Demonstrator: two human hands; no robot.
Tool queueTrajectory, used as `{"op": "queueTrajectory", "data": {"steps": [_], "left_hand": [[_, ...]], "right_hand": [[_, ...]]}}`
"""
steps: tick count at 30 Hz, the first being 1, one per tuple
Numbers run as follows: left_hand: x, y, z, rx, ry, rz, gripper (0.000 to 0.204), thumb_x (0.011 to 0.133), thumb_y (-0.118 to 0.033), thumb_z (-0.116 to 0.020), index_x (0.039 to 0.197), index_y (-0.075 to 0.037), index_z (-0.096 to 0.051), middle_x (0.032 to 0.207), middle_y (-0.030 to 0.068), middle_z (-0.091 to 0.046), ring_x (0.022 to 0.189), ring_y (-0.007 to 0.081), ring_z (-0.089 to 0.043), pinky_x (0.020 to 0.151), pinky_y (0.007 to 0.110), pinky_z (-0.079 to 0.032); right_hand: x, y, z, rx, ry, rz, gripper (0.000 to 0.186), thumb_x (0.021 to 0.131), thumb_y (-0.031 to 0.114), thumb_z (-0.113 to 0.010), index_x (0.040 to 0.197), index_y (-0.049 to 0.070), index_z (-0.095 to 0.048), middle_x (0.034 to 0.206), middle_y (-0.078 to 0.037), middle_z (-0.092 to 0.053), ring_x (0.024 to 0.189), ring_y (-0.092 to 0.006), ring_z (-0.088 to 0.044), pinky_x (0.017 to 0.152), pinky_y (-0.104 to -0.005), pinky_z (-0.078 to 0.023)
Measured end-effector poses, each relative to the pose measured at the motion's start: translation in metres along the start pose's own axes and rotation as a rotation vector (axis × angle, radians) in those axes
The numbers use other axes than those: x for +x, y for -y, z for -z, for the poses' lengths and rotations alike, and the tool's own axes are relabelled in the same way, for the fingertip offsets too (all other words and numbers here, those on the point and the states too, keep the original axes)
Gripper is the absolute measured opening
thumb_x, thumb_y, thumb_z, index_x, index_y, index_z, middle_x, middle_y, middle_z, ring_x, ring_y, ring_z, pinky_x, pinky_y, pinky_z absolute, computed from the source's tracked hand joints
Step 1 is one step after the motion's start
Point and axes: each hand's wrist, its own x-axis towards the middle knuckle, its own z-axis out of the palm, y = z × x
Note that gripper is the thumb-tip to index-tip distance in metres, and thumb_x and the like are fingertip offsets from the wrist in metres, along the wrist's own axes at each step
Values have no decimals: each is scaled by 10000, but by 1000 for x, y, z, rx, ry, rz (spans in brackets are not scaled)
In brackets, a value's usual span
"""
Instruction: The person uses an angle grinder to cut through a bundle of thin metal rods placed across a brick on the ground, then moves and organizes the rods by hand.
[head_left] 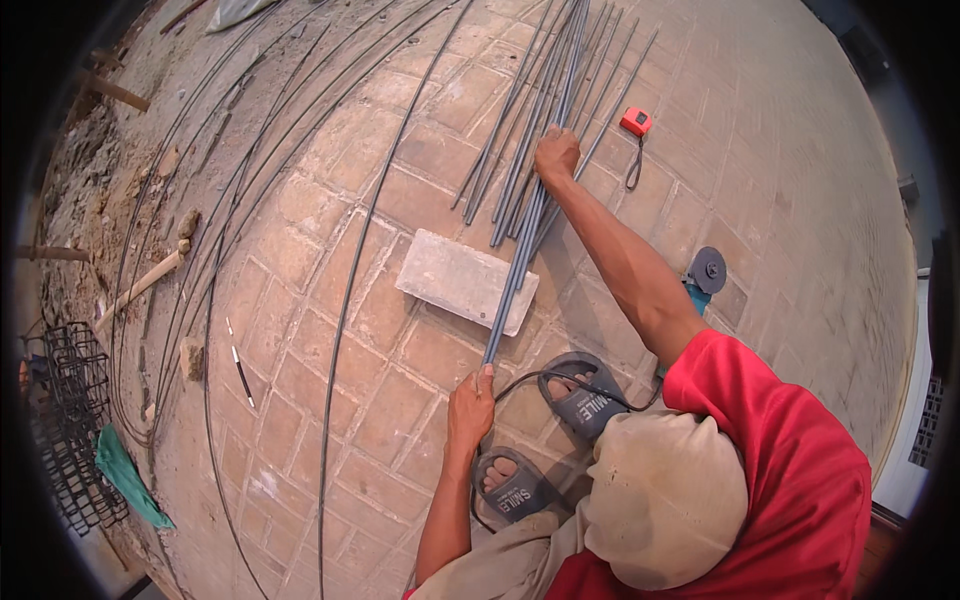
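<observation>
Grey steel rods (pixel 518 265) lie in a narrow bundle slanting from near my feet toward the far side. My left hand (pixel 470 400) is closed around their near ends. Further up, my right hand (pixel 557 155) grips the same bundle from above, its fingers wrapped round the rods. Beneath the held rods sits a pale rectangular concrete block (pixel 455 275), which they cross near its right end. More loose rods (pixel 490 150) fan out on the paving to the left and right of the right hand.
Right of the rods lie a red tape measure (pixel 636 121) with a black strap and an angle grinder (pixel 706 272). A black cord (pixel 520 380) runs by my sandals (pixel 580 400). Long bent bars (pixel 350 290), a black-and-white stick (pixel 239 365) and wire cages (pixel 70 410) lie left.
</observation>
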Motion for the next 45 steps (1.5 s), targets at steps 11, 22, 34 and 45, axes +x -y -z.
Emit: {"op": "queueTrajectory", "data": {"steps": [11, 22, 34, 45], "left_hand": [[-66, 63, 42, -392, 351, 399, 482, 998, -506, -520, 789, -74, -564, 629, -4, -513, 565, 105, -477, 539, 279, -367], [-75, 51, 36, -179, 52, 164, 500, 1022, -448, -484, 773, -16, -519, 661, 5, -426, 650, 128, -397, 591, 325, -353], [-60, 48, 35, -102, 58, 142, 510, 1022, -433, -469, 861, 37, -582, 651, 220, -512, 610, 278, -477, 614, 443, -411], [-59, 40, 32, -2, 26, 137, 530, 1013, -458, -474, 866, 33, -610, 692, 294, -567, 650, 455, -557, 621, 487, -427]], "right_hand": [[-4, 7, -5, -19, 17, -7, 394, 987, 271, -499, 928, -98, -624, 936, -350, -648, 947, -494, -636, 846, -516, -472], [23, -8, -18, 8, 28, 23, 385, 989, 251, -513, 884, -108, -603, 841, -316, -656, 828, -450, -671, 751, -487, -508], [22, 15, -12, 96, 77, -19, 386, 1009, 274, -492, 875, -77, -580, 637, -210, -627, 497, -313, -649, 486, -420, -515], [31, 9, -7, 84, 111, 49, 422, 1023, 275, -457, 862, -96, -578, 636, -210, -629, 497, -299, -651, 481, -402, -511]]}}
